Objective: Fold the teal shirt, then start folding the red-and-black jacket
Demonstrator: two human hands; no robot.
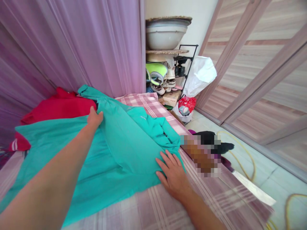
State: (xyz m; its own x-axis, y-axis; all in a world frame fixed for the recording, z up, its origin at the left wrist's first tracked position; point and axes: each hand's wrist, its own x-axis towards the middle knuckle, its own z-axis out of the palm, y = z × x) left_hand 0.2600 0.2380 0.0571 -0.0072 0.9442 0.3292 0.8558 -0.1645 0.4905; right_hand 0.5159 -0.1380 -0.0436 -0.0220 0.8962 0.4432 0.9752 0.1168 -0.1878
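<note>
A teal garment lies spread over a bed with a pink plaid sheet. My left hand reaches far across and pinches a fold of the teal cloth near its upper edge. My right hand lies flat, fingers spread, pressing the garment's lower right corner onto the sheet. A red garment lies behind the teal one, against the curtain.
A purple curtain hangs behind the bed. At the back stand a shoe rack, a big white basin and a white plastic bag. A yellow hose and dark cloth lie on the tiled floor at right.
</note>
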